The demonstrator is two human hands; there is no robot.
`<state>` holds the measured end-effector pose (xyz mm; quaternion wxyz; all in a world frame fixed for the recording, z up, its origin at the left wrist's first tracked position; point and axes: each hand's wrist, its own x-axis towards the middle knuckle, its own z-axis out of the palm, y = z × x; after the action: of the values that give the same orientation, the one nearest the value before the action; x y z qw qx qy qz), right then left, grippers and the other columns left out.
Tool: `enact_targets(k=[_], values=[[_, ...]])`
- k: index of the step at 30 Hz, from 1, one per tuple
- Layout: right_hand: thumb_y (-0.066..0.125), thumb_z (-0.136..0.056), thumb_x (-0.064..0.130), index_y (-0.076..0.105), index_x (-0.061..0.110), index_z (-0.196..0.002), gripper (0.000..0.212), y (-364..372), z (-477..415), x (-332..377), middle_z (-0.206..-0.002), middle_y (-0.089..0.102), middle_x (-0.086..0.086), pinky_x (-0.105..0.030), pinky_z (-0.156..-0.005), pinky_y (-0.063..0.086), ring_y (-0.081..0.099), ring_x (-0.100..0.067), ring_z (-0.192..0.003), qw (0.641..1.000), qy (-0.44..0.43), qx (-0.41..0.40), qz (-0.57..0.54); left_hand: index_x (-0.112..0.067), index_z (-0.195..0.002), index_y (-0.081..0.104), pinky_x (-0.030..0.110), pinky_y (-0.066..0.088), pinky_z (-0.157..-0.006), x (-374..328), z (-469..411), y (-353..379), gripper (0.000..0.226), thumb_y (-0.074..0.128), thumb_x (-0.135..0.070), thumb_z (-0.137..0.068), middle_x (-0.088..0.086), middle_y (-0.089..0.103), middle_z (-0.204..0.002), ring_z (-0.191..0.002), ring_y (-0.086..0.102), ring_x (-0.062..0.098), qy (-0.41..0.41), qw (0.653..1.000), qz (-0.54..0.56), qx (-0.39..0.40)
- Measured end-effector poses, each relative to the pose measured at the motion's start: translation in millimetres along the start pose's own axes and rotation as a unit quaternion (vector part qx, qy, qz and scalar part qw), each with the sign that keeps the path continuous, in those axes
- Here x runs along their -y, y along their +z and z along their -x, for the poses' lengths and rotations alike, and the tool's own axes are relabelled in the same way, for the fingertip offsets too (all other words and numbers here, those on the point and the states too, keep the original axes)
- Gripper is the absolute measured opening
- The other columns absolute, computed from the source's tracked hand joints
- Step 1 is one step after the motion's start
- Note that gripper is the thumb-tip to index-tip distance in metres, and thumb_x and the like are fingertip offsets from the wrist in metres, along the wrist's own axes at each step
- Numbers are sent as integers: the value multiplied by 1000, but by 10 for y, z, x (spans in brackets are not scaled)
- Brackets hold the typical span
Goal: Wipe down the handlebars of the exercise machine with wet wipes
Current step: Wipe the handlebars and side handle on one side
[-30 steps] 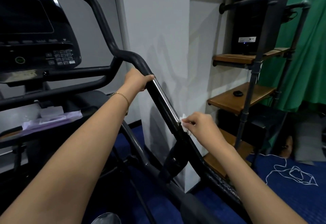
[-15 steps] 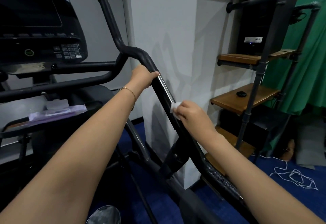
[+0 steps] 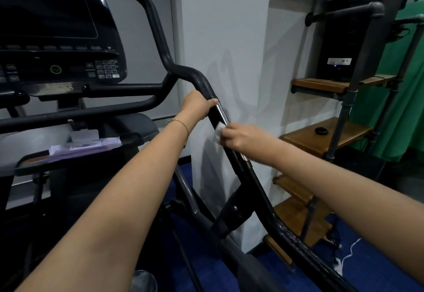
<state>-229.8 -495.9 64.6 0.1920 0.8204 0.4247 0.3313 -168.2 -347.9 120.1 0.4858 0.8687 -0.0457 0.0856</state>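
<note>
Handlebar [image 3: 197, 75] of exercise machine: black tube that drops from a bend beside the console [image 3: 57, 32] toward the lower right. A silver strip runs along its upper straight section.

Left hand [image 3: 198, 105]: fingers [image 3: 210, 104] clenched around the handlebar just below the bend, thumb tip showing on the far side. Thin chain bracelet [image 3: 181, 124] at the wrist.

Right hand [image 3: 243, 136]: just below the left hand on the same bar, near it but apart. The fingers are curled, grasping a white wet wipe [image 3: 218, 131] and pressing it onto the tube at the lower end of the silver strip. Only a crumpled corner of the wipe shows past the fingertips. The hand is slightly blurred, so the exact finger placement cannot be read.

Surroundings:
- A flat pack of wipes [image 3: 85, 146], pale purple with a white flap, lies on the machine's tray [image 3: 29, 162] below the console.
- A white pillar [image 3: 220, 39] stands directly behind the handlebar.
- To its right is a pipe-frame shelf unit [image 3: 351, 98] with wooden boards. The upper board carries a black computer tower [image 3: 339, 50] and the middle board a small black round object [image 3: 321, 130].
- Green cloth [image 3: 408, 96] hangs at the far right.
- The floor [image 3: 378, 259] is blue, with a white cord [image 3: 351, 252] lying loose on it.
</note>
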Motion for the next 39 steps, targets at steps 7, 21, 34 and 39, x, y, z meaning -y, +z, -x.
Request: enact_targets(k=[7,21,34,39], values=[[62,-79,0,71,5,-90,15,110,369,287,-95,65,-7,-32,-58,55,61,-26,-78,995,15,-2,-94,-5,-100,57,42,54,-90,81,-51,11,28,62,-30,-89,12,62,-92,-89,64,28,-9,1000,30,7],[70,-78,2,54,25,-75,28,-291,253,13,-74,58,8,-14,-66,45,57,-9,-69,720,423,-221,-503,-7,-110,60,17,54,-65,85,772,78,29,60,-27,-90,2,63,-82,-67,59,10,46,961,166,215],[70,-79,23,62,17,-107,30,174,491,600,-101,65,-3,-31,-78,50,61,-20,-89,751,522,31,-404,-7,-100,66,30,52,-78,469,420,152,13,58,-9,-89,4,62,-96,-86,59,16,343,915,-158,-141],[69,-79,26,62,18,-112,35,264,515,628,-104,65,-4,-34,-82,51,61,-24,-96,752,522,16,-403,-5,-100,71,31,54,-67,756,785,515,19,57,-9,-88,8,62,-95,-77,59,15,404,898,-141,-103]])
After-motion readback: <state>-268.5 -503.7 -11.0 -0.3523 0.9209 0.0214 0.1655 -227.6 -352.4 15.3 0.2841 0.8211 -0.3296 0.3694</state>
